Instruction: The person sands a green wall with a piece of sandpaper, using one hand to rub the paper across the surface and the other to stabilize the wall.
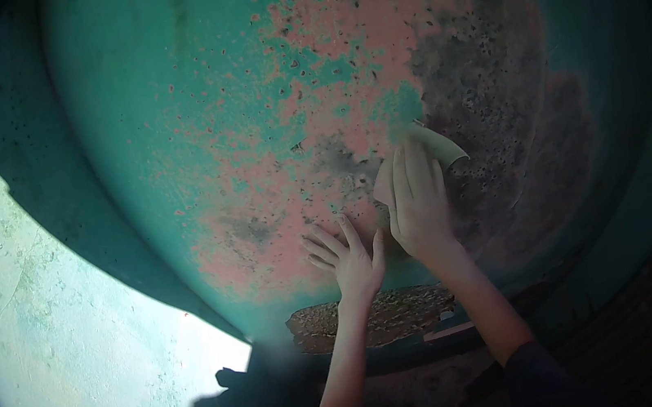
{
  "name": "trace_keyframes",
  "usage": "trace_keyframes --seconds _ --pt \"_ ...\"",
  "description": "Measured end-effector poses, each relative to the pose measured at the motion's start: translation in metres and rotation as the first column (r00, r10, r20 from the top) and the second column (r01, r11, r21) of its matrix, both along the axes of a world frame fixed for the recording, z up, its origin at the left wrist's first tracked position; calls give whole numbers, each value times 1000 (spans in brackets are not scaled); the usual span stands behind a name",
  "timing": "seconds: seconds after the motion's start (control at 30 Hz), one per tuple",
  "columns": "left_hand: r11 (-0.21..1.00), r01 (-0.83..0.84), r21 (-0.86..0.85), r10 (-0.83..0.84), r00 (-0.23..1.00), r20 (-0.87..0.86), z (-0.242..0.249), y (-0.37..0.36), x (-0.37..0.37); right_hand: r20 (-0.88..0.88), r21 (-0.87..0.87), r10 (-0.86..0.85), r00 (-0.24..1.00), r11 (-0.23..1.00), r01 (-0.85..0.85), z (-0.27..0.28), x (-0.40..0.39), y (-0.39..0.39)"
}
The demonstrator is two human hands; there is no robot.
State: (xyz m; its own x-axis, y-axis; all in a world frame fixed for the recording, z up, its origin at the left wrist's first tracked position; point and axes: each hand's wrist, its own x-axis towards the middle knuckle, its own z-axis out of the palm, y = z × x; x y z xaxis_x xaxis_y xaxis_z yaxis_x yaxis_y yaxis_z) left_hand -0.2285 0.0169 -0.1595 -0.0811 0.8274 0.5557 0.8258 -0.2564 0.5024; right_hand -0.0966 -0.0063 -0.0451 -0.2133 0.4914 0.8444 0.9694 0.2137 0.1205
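A large curved panel (130,89) of green paint fills most of the head view, worn through to pink and dark grey patches with small pits. Against it, my right hand (417,195) presses a pale, bent sheet of sandpaper (444,147), its fingers together over the sheet. The sheet's edges stick out on both sides of the fingers, and its underside is hidden. Lower and to the left, my left hand (351,259) rests on the pink patch with fingers spread, holding nothing.
Below my hands, a rough brown patch (390,316) shows at the panel's lower edge. A curved green edge (107,199) runs down the left side, with bright, sunlit ground (86,317) beyond it. Deep shadow covers the lower right.
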Motion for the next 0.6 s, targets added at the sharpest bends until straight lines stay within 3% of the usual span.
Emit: trace_keyframes --seconds 0.17,0.33,0.4,0.47,0.6 --pt "998 17 -58 -18 999 -29 -1 4 -4 -64 45 18 998 999 -15 -39 -1 5" --pt "998 -4 64 3 1000 11 -12 13 0 -111 50 45 993 998 -40 -3 -14 7" --pt "997 0 76 -2 1000 28 -12 13 0 -131 67 72 989 996 -64 -9 -13 6" --pt "994 -6 106 3 1000 29 -12 13 1 -118 -55 29 993 998 -36 -31 -9 -1" --pt "996 -7 91 5 1000 29 -13 14 1 -75 -56 34 997 998 -38 -17 -15 -1"
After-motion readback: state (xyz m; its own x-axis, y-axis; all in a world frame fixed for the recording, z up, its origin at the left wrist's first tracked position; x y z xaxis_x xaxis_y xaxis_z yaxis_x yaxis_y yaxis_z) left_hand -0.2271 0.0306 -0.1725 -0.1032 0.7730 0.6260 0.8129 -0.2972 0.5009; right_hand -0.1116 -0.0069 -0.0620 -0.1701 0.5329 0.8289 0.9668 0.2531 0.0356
